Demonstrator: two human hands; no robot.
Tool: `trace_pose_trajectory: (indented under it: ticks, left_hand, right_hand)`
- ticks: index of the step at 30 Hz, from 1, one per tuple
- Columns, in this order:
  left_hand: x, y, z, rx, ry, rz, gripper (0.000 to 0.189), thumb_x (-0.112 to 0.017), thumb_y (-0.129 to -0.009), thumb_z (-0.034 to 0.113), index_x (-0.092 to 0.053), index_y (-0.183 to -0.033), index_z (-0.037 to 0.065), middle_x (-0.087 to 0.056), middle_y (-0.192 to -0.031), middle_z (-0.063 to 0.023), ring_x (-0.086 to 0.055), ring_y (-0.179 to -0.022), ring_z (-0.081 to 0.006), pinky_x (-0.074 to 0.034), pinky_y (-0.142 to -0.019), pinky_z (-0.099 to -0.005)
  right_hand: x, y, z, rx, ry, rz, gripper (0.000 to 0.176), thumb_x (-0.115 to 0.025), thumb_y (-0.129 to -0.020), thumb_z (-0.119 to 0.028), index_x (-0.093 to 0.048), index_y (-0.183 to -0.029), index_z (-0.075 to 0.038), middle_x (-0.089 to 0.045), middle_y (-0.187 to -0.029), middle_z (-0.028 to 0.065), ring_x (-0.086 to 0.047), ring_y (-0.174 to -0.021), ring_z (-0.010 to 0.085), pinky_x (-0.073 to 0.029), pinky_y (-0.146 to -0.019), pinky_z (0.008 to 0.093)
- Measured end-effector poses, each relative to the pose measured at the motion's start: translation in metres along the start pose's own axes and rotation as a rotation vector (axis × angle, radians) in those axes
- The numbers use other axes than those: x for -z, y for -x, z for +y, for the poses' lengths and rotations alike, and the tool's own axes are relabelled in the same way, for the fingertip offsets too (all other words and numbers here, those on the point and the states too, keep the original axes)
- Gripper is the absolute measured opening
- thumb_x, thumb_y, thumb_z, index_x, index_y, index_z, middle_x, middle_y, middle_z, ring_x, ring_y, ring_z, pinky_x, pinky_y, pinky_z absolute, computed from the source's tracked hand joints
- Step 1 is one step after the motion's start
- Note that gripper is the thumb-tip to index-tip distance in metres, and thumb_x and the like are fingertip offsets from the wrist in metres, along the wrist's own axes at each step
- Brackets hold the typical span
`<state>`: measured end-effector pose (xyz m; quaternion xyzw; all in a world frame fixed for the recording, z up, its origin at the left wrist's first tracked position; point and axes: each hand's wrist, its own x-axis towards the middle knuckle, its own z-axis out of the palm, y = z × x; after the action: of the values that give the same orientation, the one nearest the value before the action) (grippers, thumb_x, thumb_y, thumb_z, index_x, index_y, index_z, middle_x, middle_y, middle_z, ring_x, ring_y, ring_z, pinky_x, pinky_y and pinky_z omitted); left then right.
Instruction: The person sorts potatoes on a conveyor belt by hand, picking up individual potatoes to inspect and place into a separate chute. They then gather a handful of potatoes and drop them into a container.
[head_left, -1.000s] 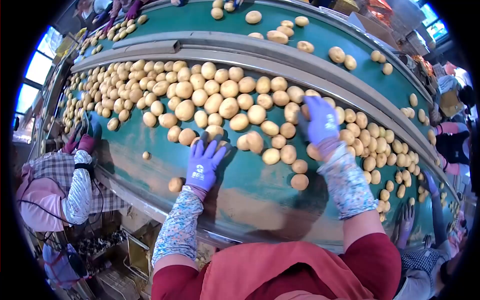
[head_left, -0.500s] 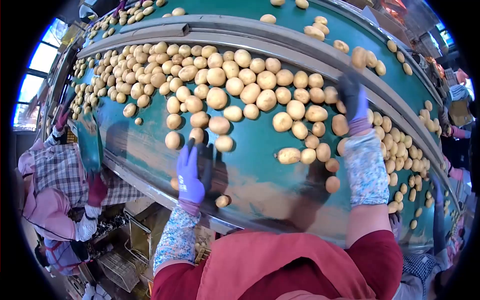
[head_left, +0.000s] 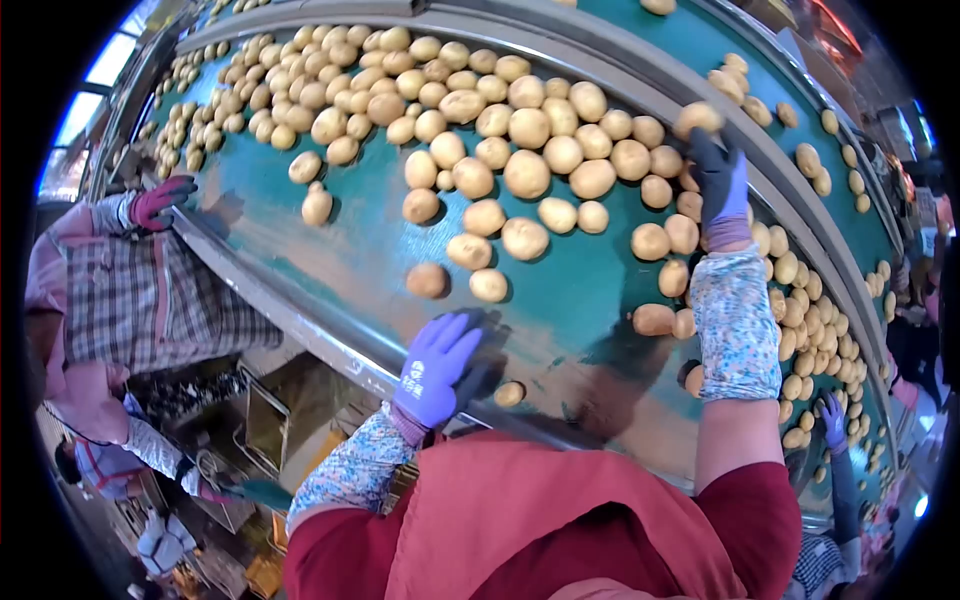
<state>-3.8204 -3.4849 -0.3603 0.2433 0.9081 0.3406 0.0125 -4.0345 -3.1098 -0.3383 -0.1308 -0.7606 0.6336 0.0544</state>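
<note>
My right hand (head_left: 716,185), in a purple and dark glove, reaches up to the grey divider rail (head_left: 640,78). Its fingers are closed on a potato (head_left: 698,120) at the rail. My left hand (head_left: 438,368), gloved the same way, hovers palm down by the belt's near edge, fingers stretched out and nothing in them. One small potato (head_left: 509,393) lies to its right, and a browner potato (head_left: 428,281) is just beyond its fingertips. Many loose potatoes (head_left: 527,174) cover the far half of the green belt (head_left: 570,285).
Beyond the rail runs a second green belt (head_left: 625,35) with scattered potatoes. A metal edge (head_left: 290,300) borders the near side. A co-worker's maroon-gloved hand (head_left: 163,203) rests at that edge on the left. Another person's purple-gloved hand (head_left: 832,420) is over potatoes at right.
My left hand has drawn back from the potatoes toward the near edge. My right hand stays by the rail with a potato. The view has shifted, and the left co-worker's green board has left the belt.
</note>
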Motion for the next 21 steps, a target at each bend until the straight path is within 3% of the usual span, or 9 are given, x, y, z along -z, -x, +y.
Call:
trace_pose_trajectory:
  ticks: [2, 4, 7, 10, 12, 13, 15, 17, 21]
  left_hand:
    - [-0.015, 0.012, -0.005, -0.097, 0.014, -0.010, 0.052, -0.077, -0.080, 0.016, -0.060, -0.127, 0.002, -0.057, -0.134, -0.0219, -0.056, -0.121, -0.0436, -0.044, -0.103, -0.0543]
    - [-0.017, 0.003, 0.001, -0.176, 0.013, -0.111, 0.053, -0.077, -0.081, 0.022, -0.060, -0.128, 0.006, -0.058, -0.134, -0.0203, -0.056, -0.120, -0.0421, -0.043, -0.104, -0.0550]
    - [-0.012, -0.013, -0.004, -0.329, 0.012, -0.282, 0.051, -0.076, -0.081, 0.023, -0.061, -0.128, 0.007, -0.059, -0.132, -0.0184, -0.056, -0.121, -0.0408, -0.043, -0.104, -0.0550]
    - [0.012, -0.017, -0.030, -0.295, 0.045, -0.224, 0.050, -0.078, -0.079, 0.018, -0.062, -0.124, 0.007, -0.060, -0.130, -0.0174, -0.058, -0.117, -0.0401, -0.047, -0.099, -0.0529]
    - [0.033, -0.017, -0.045, -0.219, 0.058, -0.132, 0.048, -0.079, -0.078, 0.016, -0.061, -0.121, 0.005, -0.062, -0.126, -0.0177, -0.059, -0.114, -0.0411, -0.050, -0.096, -0.0512]
    - [0.041, -0.018, -0.047, -0.222, 0.059, -0.094, 0.045, -0.077, -0.080, 0.016, -0.062, -0.120, 0.005, -0.061, -0.124, -0.0163, -0.059, -0.113, -0.0391, -0.050, -0.094, -0.0494]
    - [0.051, -0.025, -0.047, -0.218, 0.036, -0.005, 0.038, -0.073, -0.083, 0.015, -0.064, -0.118, 0.005, -0.061, -0.121, -0.0134, -0.059, -0.111, -0.0352, -0.051, -0.091, -0.0457]
    - [0.054, -0.028, -0.050, -0.222, 0.082, -0.034, 0.040, -0.074, -0.083, 0.016, -0.062, -0.120, 0.006, -0.061, -0.123, -0.0141, -0.059, -0.113, -0.0359, -0.049, -0.095, -0.0469]
    - [0.072, -0.017, -0.071, -0.179, 0.051, -0.020, 0.044, -0.075, -0.084, 0.015, -0.062, -0.124, 0.005, -0.061, -0.129, -0.0141, -0.058, -0.118, -0.0365, -0.048, -0.099, -0.0471]
  right_hand:
    - [-0.026, 0.033, -0.003, -0.054, -0.314, -0.276, 0.031, -0.068, -0.094, -0.030, -0.063, -0.115, -0.008, -0.066, -0.099, 0.0041, -0.061, -0.082, 0.0132, -0.050, -0.070, 0.0255]
    - [-0.081, 0.069, 0.011, 0.414, 0.754, -0.301, 0.021, -0.062, -0.094, -0.013, -0.062, -0.115, -0.008, -0.067, -0.102, 0.0095, -0.065, -0.092, 0.0259, -0.053, -0.073, 0.0368]
    - [-0.140, 0.127, 0.019, 0.856, 1.064, -0.567, 0.027, -0.060, -0.095, -0.025, -0.063, -0.118, -0.010, -0.068, -0.104, 0.0169, -0.067, -0.096, 0.0352, -0.053, -0.084, 0.0447]
    - [-0.143, 0.109, 0.004, 0.352, 0.555, -0.772, 0.033, -0.063, -0.094, -0.030, -0.062, -0.120, -0.010, -0.069, -0.101, 0.0175, -0.068, -0.092, 0.0374, -0.053, -0.083, 0.0459]
    - [-0.147, 0.085, -0.032, 0.306, 0.715, -0.534, 0.046, -0.068, -0.090, -0.036, -0.061, -0.127, -0.010, -0.069, -0.106, 0.0183, -0.068, -0.095, 0.0389, -0.053, -0.083, 0.0469]
    - [-0.151, 0.055, -0.006, 0.569, 0.683, -0.339, 0.051, -0.070, -0.088, -0.040, -0.061, -0.127, -0.009, -0.068, -0.107, 0.0190, -0.068, -0.097, 0.0382, -0.054, -0.082, 0.0468]
    - [-0.167, 0.017, -0.025, 0.348, 0.791, -0.412, 0.047, -0.068, -0.089, -0.030, -0.060, -0.132, -0.012, -0.062, -0.126, 0.0208, -0.063, -0.106, 0.0403, -0.052, -0.088, 0.0487]
    - [-0.184, 0.012, 0.027, 0.686, 1.014, -0.206, 0.047, -0.066, -0.088, -0.028, -0.060, -0.132, -0.014, -0.056, -0.138, 0.0184, -0.059, -0.115, 0.0413, -0.048, -0.094, 0.0517]
    - [-0.193, 0.077, 0.042, 0.786, 1.216, -0.109, 0.050, -0.061, -0.089, -0.024, -0.056, -0.137, -0.014, -0.054, -0.141, 0.0147, -0.051, -0.126, 0.0377, -0.044, -0.098, 0.0545]
